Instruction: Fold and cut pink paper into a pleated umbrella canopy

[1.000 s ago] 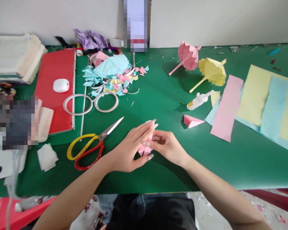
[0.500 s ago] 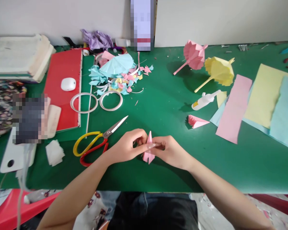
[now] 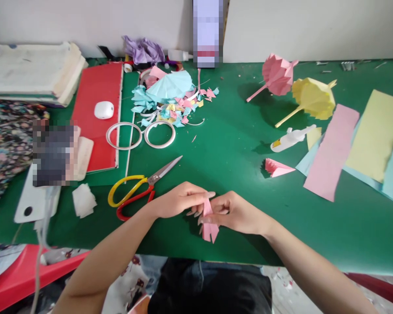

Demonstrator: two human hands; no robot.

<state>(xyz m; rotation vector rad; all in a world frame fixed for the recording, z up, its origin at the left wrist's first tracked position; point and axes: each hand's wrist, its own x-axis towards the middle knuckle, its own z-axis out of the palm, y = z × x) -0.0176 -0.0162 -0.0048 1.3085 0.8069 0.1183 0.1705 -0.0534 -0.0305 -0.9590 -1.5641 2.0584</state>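
Note:
Between my hands is a narrow folded pink paper with a notched lower end, above the green table. My left hand pinches its upper tip with thumb and fingers. My right hand grips its middle, the thumb lying across the front. Scissors with a yellow and a red handle lie open beside my left hand. A pleated pink paper piece rests beyond my right hand, near a white glue bottle.
Two tape rings lie beside paper scraps. Pink and yellow paper umbrellas stand at the back right, coloured sheets at the right. A red folder bears a white mouse.
The pink folded paper is lower and its notched end is more exposed. My left thumb has moved up to its tip, and my right thumb now crosses its middle. The view has shifted left.

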